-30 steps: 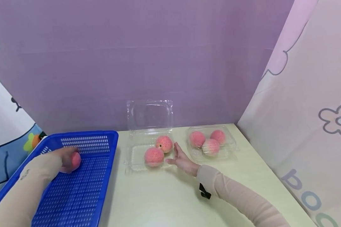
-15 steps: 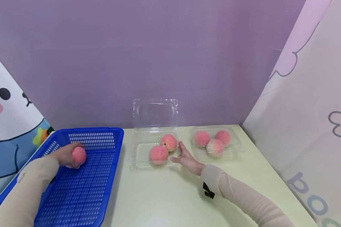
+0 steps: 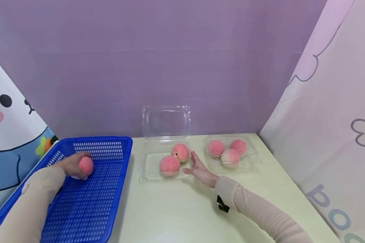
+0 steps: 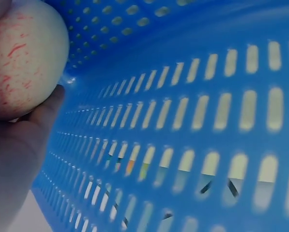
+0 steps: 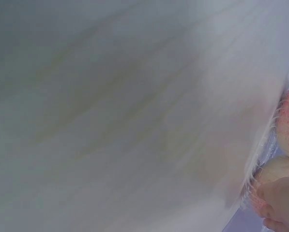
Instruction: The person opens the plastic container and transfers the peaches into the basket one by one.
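In the head view, my left hand (image 3: 71,164) grips a pink peach (image 3: 86,165) inside the blue plastic basket (image 3: 85,202) at the left. The left wrist view shows this peach (image 4: 25,58) close up, against my fingers and near the basket's slotted wall (image 4: 183,96). My right hand (image 3: 202,173) is spread beside an open clear clamshell box (image 3: 150,165), thumb and fingers apart, holding nothing. Two peaches touch each other in that box: a front one (image 3: 169,165) and a rear one (image 3: 180,152). A sleeve (image 5: 110,121) covers most of the right wrist view.
A second clear clamshell box (image 3: 249,161), lid down, stands to the right with three peaches inside. The open box's lid (image 3: 166,123) stands up against the purple backdrop (image 3: 170,67). The pale table (image 3: 164,209) meets a printed curtain (image 3: 316,135) on the right.
The head view has shifted slightly. In the basket, my left hand has turned and lifted a little, so more of its peach shows. My right hand keeps its place by the open box.
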`<action>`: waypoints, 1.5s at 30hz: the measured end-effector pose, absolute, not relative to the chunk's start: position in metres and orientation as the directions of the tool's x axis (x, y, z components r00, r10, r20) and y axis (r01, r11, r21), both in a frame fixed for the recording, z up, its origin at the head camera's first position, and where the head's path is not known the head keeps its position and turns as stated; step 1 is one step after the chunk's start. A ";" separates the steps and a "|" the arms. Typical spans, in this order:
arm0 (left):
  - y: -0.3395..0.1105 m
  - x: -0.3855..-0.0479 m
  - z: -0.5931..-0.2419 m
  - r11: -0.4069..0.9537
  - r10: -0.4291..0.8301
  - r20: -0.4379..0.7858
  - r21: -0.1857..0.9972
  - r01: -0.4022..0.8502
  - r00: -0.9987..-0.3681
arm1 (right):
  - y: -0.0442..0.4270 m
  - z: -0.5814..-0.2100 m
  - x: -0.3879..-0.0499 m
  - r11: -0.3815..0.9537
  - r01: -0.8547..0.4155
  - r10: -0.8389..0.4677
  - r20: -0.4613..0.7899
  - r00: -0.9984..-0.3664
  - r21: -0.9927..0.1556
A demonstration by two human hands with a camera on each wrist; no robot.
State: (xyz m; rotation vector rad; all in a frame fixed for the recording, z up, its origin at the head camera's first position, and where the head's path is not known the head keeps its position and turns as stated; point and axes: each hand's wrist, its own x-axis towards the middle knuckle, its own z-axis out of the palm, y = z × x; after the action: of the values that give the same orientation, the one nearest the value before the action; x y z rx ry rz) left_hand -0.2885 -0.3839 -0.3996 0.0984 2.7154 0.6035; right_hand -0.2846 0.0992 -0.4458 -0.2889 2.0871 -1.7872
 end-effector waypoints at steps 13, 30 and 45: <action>-0.377 -0.284 -0.382 0.893 0.187 -0.357 0.450 0.007 -0.915 | 0.099 -0.445 -0.285 0.191 0.092 -0.386 -0.161 -0.908 -0.977; -0.338 -0.271 -0.325 0.943 0.227 -0.184 0.286 0.169 -0.956 | 0.102 -0.443 -0.285 0.203 0.084 -0.396 -0.160 -0.904 -0.976; -0.242 -0.251 -0.288 0.922 0.318 0.040 0.217 0.319 -0.947 | 0.100 -0.448 -0.285 0.191 0.073 -0.394 -0.145 -0.907 -0.979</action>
State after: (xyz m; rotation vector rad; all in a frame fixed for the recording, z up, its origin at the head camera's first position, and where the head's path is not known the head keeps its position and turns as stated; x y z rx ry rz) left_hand -0.2510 -0.2416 -0.2884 0.5113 3.0837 0.3498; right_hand -0.2846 0.1002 -0.4476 -0.3017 2.1087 -1.7647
